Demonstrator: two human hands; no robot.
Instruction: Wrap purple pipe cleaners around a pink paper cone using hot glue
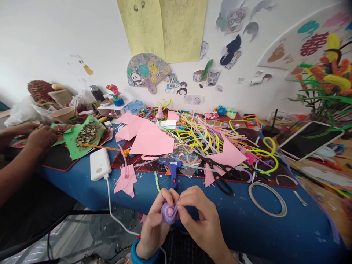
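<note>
One glue gun [172, 169]; one scissors [220, 174]; one power bank [99, 164]; one tape ring [267, 198]; one tablet [310, 139]; pipe cleaners [203, 134] uncountable.

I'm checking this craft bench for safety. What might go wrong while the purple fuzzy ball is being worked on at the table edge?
Both hands, left hand and right hand, pinch the purple ball beyond the table edge, so a slip would likely drop it to the floor. The glue gun lies just ahead and may be hot. The open scissors sit close to the right hand.

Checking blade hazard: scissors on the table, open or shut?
Open. The scissors lie flat on the mat with handles spread and blades apart.
</note>
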